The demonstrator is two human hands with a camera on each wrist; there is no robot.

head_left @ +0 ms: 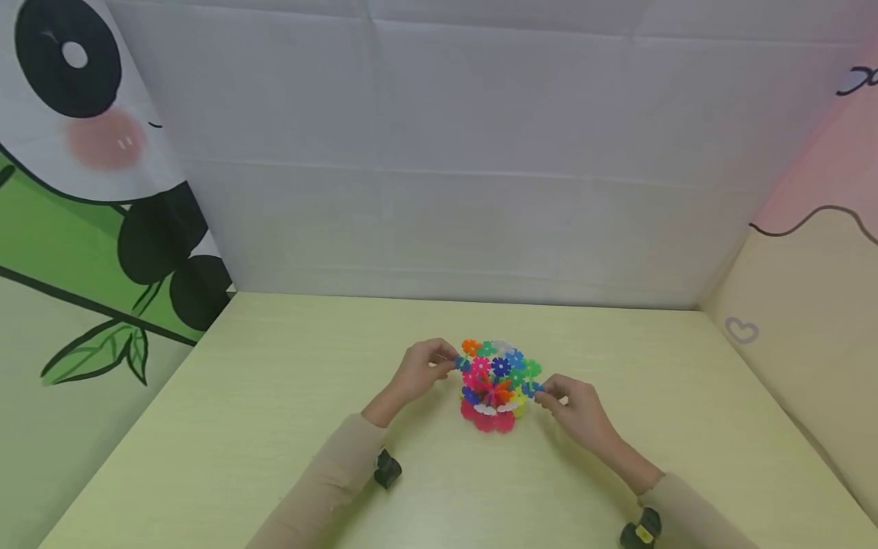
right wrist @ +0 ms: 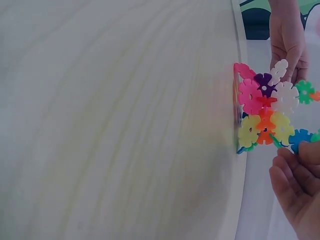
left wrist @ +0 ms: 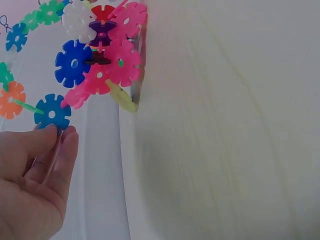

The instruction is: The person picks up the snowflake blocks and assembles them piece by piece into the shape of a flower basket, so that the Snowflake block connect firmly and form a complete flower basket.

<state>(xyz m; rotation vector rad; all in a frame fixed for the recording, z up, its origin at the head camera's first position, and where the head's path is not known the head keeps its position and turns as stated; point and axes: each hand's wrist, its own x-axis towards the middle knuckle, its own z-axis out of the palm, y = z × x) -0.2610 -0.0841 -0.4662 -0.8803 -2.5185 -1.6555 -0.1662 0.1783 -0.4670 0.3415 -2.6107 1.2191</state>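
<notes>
A colourful structure of interlocking snowflake discs [head_left: 482, 367] stands on the table, with pink discs at its base and a ring of mixed colours above. My left hand [head_left: 420, 371] pinches a blue disc [left wrist: 44, 111] at the structure's left side between thumb and fingers. On the opposite side, my right hand [head_left: 581, 412] pinches another blue disc [right wrist: 299, 136] at the edge. Orange and green discs join onto the left blue disc in the left wrist view. Yellow and orange discs [right wrist: 265, 122] face the right hand in its wrist view.
The pale wooden tabletop [head_left: 274, 427] runs back to a white wall panel [head_left: 480, 229]. A printed panel with a cartoon [head_left: 103, 244] stands on the left, a pink and beige one [head_left: 809, 305] on the right. Small dark devices [head_left: 388, 469] hang at both wrists.
</notes>
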